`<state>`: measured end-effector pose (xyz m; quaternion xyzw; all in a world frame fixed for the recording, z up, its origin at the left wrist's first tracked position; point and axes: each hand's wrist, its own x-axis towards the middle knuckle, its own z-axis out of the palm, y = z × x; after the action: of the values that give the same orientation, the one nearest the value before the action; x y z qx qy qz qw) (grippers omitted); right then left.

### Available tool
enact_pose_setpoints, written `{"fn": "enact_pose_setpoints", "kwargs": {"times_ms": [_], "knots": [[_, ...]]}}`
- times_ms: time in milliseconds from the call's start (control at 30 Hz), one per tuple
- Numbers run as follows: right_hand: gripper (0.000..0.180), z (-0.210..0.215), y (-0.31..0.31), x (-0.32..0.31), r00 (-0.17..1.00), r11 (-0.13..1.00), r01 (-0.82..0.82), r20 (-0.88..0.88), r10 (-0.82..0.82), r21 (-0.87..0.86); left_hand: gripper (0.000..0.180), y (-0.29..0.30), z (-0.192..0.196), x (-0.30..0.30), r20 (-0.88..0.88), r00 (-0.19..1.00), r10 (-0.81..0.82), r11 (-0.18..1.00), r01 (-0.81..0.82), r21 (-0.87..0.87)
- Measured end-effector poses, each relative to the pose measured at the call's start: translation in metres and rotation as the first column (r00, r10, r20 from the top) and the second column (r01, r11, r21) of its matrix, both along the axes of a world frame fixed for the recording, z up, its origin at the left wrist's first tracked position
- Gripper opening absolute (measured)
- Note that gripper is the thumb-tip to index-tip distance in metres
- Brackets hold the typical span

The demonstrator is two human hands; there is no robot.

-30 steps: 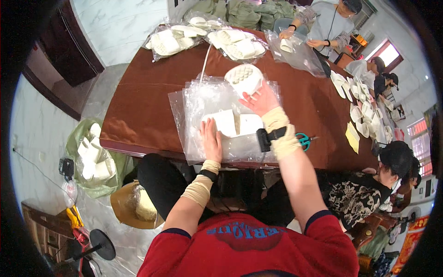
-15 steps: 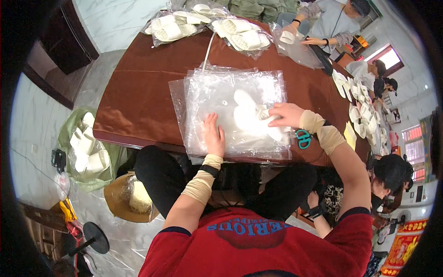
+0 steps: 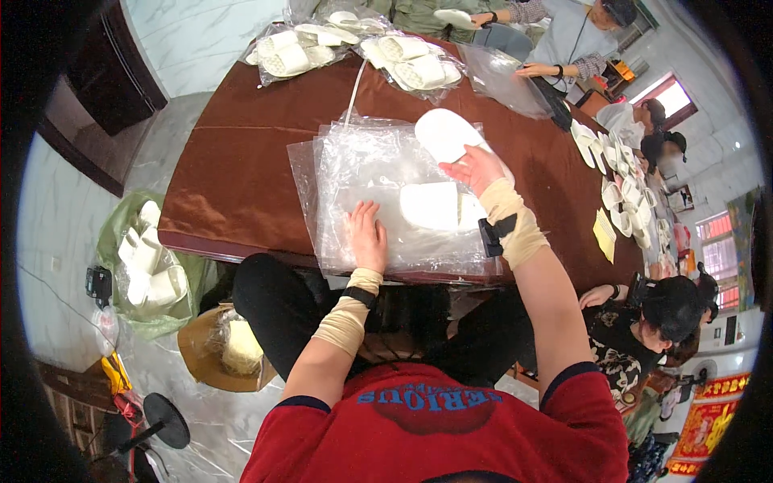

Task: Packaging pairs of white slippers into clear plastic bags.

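Note:
A stack of transparent plastic bags [image 3: 346, 173] lies on the brown-covered table in front of me. My left hand [image 3: 368, 237] rests flat on its near part, fingers stretched out and holding nothing. With my right hand [image 3: 477, 171] I grip a white slipper [image 3: 448, 133] by its near part, tilted above the far right of the stack. A second white slipper [image 3: 429, 206] lies on the bags between my hands, just below the raised one; its right end is partly hidden by my right wrist.
Bagged white slippers [image 3: 294, 55] lie along the table's far edge, and loose slippers [image 3: 628, 177] line its right side near a yellow sheet [image 3: 604, 235]. Across the table a co-worker [image 3: 568, 40] handles a bag and a slipper. A green sack of slippers [image 3: 153, 266] and a carton [image 3: 201, 346] stand lower left.
My right hand has lifted one slipper off the bags and moved it away from me and left. The other slipper lies on the bags. My left hand stays about where it was.

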<state>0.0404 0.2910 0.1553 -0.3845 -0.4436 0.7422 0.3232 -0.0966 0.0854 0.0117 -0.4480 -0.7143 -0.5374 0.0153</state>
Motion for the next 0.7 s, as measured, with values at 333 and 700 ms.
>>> {"fn": "enact_pose_setpoints", "kwargs": {"times_ms": [333,700], "knots": [[0.030,-0.080,-0.004,0.027,0.893,0.995,0.089,0.438,-0.099,0.044,0.036,0.001,-0.001,0.000,-0.038,0.999,-0.006,1.000,0.006,-0.026],[0.020,-0.093,0.019,0.004,0.939,0.950,-0.065,0.342,-0.046,0.305,0.033,0.006,-0.007,0.004,0.049,0.999,-0.019,1.000,0.018,0.018]]}}
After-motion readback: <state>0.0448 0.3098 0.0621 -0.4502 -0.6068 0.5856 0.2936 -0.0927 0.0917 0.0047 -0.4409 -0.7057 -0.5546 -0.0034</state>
